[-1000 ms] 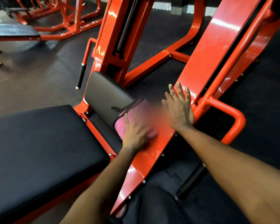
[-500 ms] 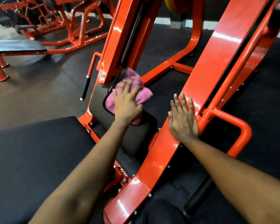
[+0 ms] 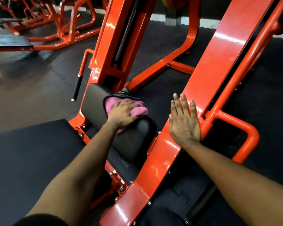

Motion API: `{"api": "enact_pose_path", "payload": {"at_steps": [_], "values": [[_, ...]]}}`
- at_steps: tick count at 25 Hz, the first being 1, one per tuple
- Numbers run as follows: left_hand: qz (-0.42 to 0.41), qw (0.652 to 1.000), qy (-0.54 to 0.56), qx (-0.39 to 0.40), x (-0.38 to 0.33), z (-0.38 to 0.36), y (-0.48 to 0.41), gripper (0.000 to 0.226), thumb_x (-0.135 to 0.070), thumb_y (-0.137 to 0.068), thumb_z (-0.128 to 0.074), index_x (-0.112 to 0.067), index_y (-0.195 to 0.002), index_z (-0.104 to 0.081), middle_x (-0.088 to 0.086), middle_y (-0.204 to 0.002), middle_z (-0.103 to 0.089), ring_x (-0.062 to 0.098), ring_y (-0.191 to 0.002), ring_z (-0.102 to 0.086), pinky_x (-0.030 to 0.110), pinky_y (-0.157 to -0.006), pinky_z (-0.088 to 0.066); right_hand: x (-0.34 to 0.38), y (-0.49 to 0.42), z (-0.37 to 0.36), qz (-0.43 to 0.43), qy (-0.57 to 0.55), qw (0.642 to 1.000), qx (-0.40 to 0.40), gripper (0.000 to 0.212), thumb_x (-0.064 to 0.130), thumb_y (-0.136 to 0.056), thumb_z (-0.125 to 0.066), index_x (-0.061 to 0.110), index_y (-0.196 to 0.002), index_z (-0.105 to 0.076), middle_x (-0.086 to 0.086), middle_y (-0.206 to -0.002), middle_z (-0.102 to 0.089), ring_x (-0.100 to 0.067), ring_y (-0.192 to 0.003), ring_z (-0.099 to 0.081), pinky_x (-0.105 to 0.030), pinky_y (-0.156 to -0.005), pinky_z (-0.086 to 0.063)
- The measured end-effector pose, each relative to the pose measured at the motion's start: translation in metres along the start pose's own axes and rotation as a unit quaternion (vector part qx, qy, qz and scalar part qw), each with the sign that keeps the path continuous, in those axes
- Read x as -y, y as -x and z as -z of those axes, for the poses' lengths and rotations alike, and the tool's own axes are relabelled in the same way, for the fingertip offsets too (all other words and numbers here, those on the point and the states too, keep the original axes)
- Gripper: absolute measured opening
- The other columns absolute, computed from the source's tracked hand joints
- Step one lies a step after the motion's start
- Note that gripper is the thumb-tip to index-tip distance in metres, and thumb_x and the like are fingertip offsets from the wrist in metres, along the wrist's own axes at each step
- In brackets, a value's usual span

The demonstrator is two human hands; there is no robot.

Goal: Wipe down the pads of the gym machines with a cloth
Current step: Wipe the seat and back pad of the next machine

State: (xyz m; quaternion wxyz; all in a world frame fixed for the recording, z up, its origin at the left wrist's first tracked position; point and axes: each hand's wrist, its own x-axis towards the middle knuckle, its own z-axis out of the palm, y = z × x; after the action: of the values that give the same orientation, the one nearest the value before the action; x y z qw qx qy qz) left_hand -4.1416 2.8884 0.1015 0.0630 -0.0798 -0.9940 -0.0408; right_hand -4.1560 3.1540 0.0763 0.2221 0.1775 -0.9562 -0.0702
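Pressing the pink cloth (image 3: 138,110) against the upper part of the dark pad (image 3: 132,141), left hand (image 3: 122,115) is gripping it with curled fingers | right hand (image 3: 184,123) is lying flat, fingers straight, on the orange frame beam (image 3: 219,62), holding nothing | hands are sitting apart | black seat pad (image 3: 31,160) is lying just left of the dark pad

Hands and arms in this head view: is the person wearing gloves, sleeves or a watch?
No gloves: the left hand and right hand are bare. The left forearm and right forearm are uncovered too, with no watch or band at either wrist. A dark edge in the bottom left corner may be a sleeve; too cut off to tell.
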Motion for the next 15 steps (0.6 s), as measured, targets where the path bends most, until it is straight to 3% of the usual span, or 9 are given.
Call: {"api": "enact_pose_path", "payload": {"at_steps": [2, 4, 7, 10, 15], "values": [[0.101, 0.995, 0.01, -0.014, 0.004, 0.0, -0.013, 0.07, -0.077, -0.079, -0.03, -0.04, -0.129, -0.061, -0.016, -0.141, -0.055, 0.018, -0.137, -0.039, 0.044, -0.112, -0.024, 0.0, -0.001, -0.001, 0.001, 0.008, 1.0, 0.004, 0.061, 0.031, -0.105, -0.027, 0.006, -0.16, -0.018, -0.013, -0.17, 0.004, -0.031, -0.157, 0.007, -0.055, -0.124, -0.001], [0.142, 0.989, 0.013, -0.045, -0.022, -0.008, -0.014, 0.061, -0.072, -0.081, -0.036, -0.037, -0.12, -0.067, -0.016, -0.138, -0.058, 0.018, -0.134, -0.042, 0.045, -0.112, -0.023, 0.001, -0.002, 0.001, -0.003, 0.011, 1.0, 0.011, 0.061, 0.031, -0.105, -0.027, 0.006, -0.16, -0.018, -0.013, -0.17, 0.005, -0.032, -0.157, 0.007, -0.055, -0.124, 0.0], [0.058, 0.995, 0.042, -0.069, -0.061, -0.023, 0.01, 0.049, -0.063, -0.079, -0.044, -0.036, -0.112, -0.068, -0.016, -0.125, -0.064, 0.017, -0.125, -0.049, 0.044, -0.107, -0.025, 0.004, -0.002, 0.002, -0.006, 0.006, 1.0, 0.022, 0.061, 0.031, -0.104, -0.029, 0.006, -0.159, -0.021, -0.013, -0.17, 0.002, -0.032, -0.157, 0.005, -0.055, -0.124, 0.0], [-0.025, 0.995, 0.06, -0.076, -0.048, -0.02, 0.019, 0.048, -0.066, -0.085, -0.045, -0.039, -0.12, -0.064, -0.017, -0.119, -0.063, 0.014, -0.123, -0.05, 0.042, -0.107, -0.027, 0.005, -0.003, 0.005, -0.021, -0.011, 1.0, 0.016, 0.058, 0.03, -0.101, -0.033, 0.009, -0.156, -0.034, -0.008, -0.171, -0.005, -0.028, -0.157, 0.0, -0.052, -0.125, 0.0], [-0.057, 0.995, 0.076, -0.041, 0.038, -0.006, -0.021, 0.049, -0.063, -0.089, -0.045, -0.039, -0.128, -0.062, -0.014, -0.129, -0.063, 0.019, -0.122, -0.053, 0.043, -0.104, -0.037, 0.063, -0.027, 0.009, -0.195, -0.139, 0.971, 0.001, 0.053, 0.024, -0.083, -0.059, 0.006, -0.133, -0.061, -0.01, -0.167, -0.025, -0.03, -0.157, -0.007, -0.044, -0.126, 0.001]]}}
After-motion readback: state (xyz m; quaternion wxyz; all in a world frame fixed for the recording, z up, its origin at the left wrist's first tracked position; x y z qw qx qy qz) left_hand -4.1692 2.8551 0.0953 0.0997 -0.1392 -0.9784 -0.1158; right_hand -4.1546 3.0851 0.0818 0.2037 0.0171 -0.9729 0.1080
